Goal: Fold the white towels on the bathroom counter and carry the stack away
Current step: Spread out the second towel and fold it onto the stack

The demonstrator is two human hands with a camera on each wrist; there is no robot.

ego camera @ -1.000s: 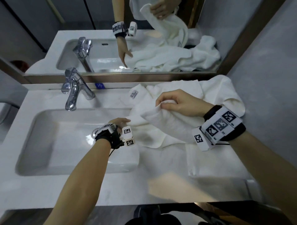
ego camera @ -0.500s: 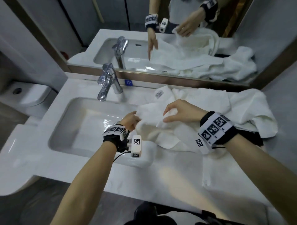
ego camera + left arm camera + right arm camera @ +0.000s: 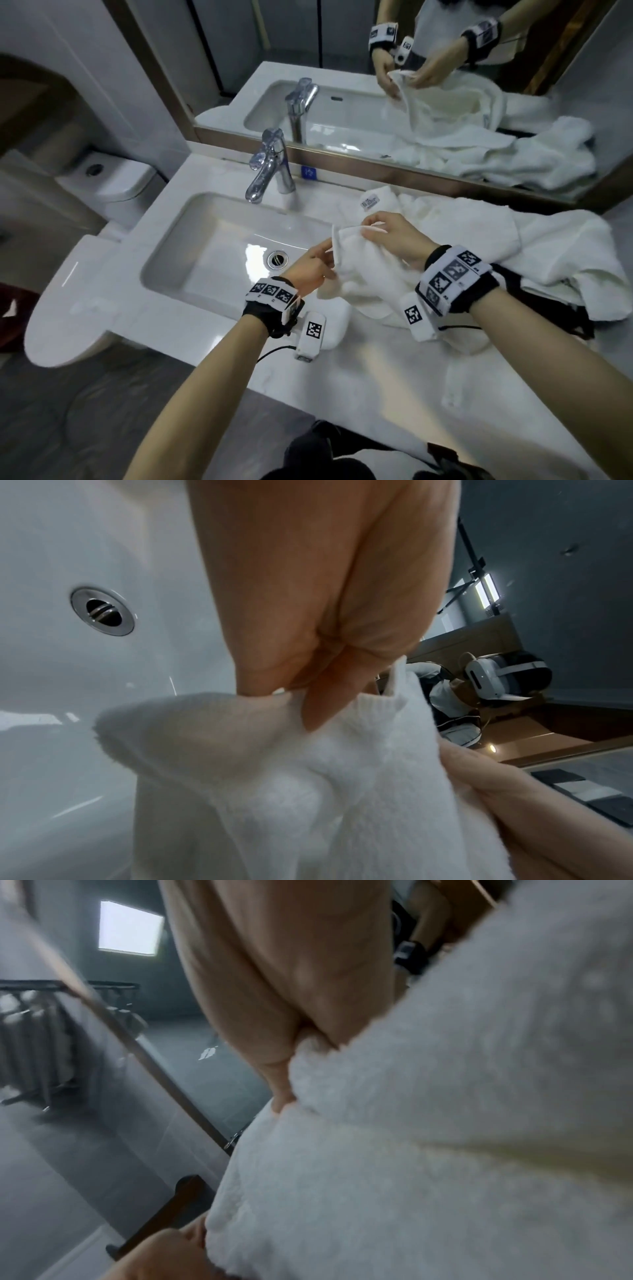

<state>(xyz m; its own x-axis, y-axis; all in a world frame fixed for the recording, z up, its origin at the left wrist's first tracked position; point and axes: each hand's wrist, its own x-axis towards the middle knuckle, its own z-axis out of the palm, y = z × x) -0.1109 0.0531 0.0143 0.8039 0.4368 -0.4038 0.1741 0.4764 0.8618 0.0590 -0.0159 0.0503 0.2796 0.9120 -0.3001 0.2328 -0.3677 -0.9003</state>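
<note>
The white marble counter (image 3: 394, 394) is taken up on its left by the sink (image 3: 191, 253), with a chrome faucet (image 3: 267, 168) at the back edge and a mirror (image 3: 411, 85) above. A heap of unfolded white towels (image 3: 548, 253) is spread over the right side of the counter, against the mirror frame. One towel (image 3: 363, 263) is lifted clear of the heap, just over the sink's right edge, its lower part trailing onto the counter. Its hemmed edge is pinched by the right hand (image 3: 397, 236) between thumb and curled fingers, and a neighbouring stretch of the same edge is pinched by the left hand (image 3: 308, 270); in the left wrist view the terry is seen gathered under the fingertips (image 3: 260, 680). The cloth is judged soft, light and limp, so it will sag and bunch wherever it is unsupported. A grip at two corners along the stiffer hem is likely best, so that the towel hangs flat for folding.
</note>
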